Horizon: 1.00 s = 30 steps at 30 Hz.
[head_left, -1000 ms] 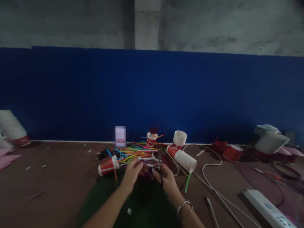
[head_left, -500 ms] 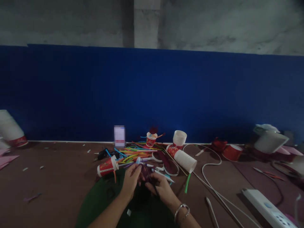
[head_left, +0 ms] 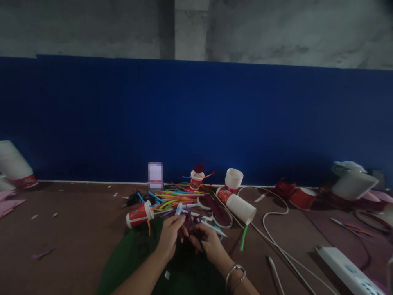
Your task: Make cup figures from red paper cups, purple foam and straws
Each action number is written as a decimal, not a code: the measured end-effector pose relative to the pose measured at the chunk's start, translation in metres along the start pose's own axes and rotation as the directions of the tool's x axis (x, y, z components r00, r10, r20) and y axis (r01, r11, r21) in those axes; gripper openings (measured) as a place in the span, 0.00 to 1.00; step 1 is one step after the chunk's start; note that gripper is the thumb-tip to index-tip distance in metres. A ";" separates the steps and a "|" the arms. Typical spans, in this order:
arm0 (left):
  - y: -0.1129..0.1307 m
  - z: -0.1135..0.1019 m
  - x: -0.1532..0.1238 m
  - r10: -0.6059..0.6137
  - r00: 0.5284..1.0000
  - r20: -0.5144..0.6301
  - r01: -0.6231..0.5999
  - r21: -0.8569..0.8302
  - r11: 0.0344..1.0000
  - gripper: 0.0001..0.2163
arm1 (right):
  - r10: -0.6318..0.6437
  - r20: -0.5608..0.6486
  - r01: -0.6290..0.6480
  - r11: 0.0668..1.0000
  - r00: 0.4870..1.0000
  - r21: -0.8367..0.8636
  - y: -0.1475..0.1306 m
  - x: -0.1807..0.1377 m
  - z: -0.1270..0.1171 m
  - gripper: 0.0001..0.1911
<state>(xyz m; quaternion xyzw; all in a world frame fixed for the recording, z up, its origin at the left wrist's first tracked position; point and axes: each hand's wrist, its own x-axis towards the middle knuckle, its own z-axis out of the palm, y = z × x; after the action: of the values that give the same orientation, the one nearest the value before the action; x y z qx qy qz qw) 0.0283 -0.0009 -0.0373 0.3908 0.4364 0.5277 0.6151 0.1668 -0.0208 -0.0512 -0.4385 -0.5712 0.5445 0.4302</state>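
I am looking down at my left hand and right hand, held close together just in front of me above the brown table. Between them I am pinching a small dark maroon scrap of what looks like paper; the left thumb and forefinger are pressed together on its near edge. The right fingers are curled around something thin and dark, but it is too dim for me to tell what. I am judging the scrap as very light, limp and easy to tear, so it wants a gentle pinch close to the edge, not a squeeze in the middle. Just beyond my hands a heap of thin coloured plastic straws is lying, with a red and white paper cup on its side to the left and a longer stack of white paper cups to the right.
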 end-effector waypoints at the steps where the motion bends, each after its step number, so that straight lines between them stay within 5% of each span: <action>1: 0.000 0.000 0.000 -0.004 1.000 0.005 0.004 -0.001 1.000 0.18 | -0.002 -0.001 0.002 1.000 1.000 -0.006 0.000 0.000 0.000 0.12; 30: 0.005 -0.001 0.001 -0.048 0.998 0.046 0.047 0.017 0.999 0.17 | -0.011 -0.016 0.010 0.998 1.000 -0.057 -0.005 0.000 -0.003 0.12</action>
<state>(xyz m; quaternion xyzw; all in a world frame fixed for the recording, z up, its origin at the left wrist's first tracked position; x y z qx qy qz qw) 0.0261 0.0011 -0.0333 0.3971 0.4353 0.5003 0.6344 0.1700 -0.0203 -0.0465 -0.4518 -0.5852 0.5222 0.4251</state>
